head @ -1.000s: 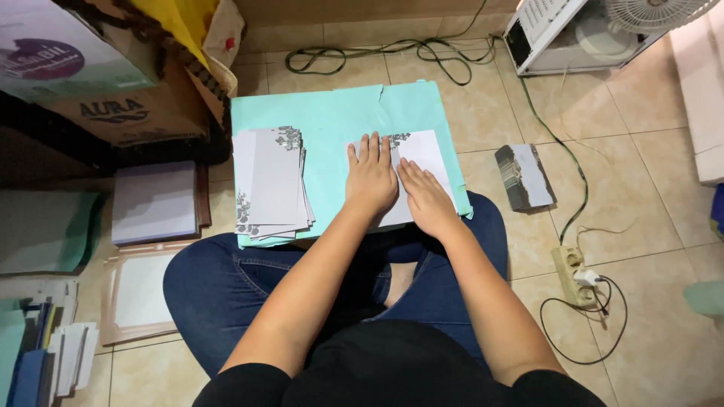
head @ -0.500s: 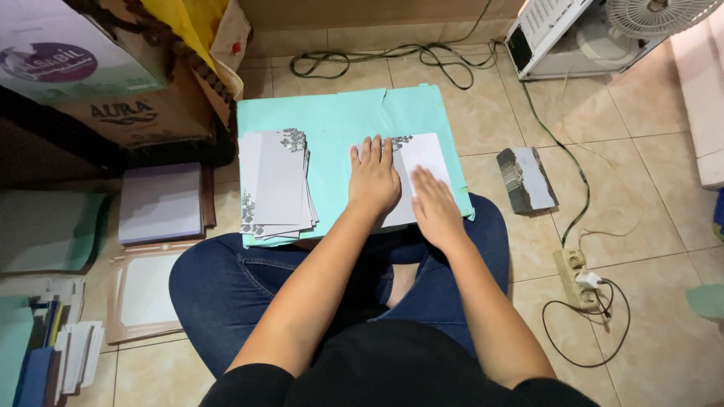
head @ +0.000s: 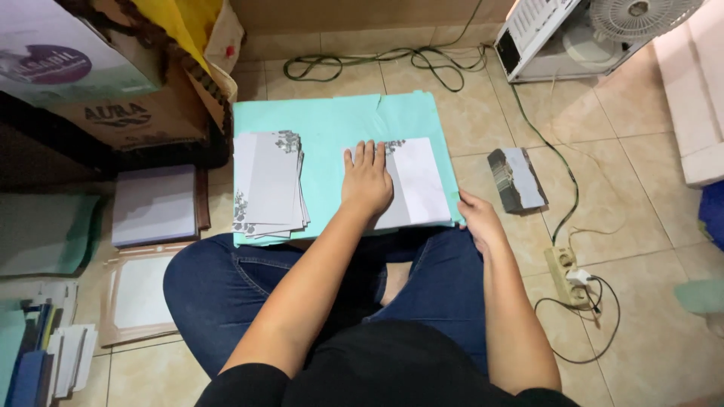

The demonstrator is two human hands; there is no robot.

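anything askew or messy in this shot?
The stack of grey floral-cornered cards on the teal paper sheet is fanned unevenly, its lower edges splayed. The teal sheet's far edge has a notch or tear. The left hand lies flat on the single grey card. Nothing spilled.
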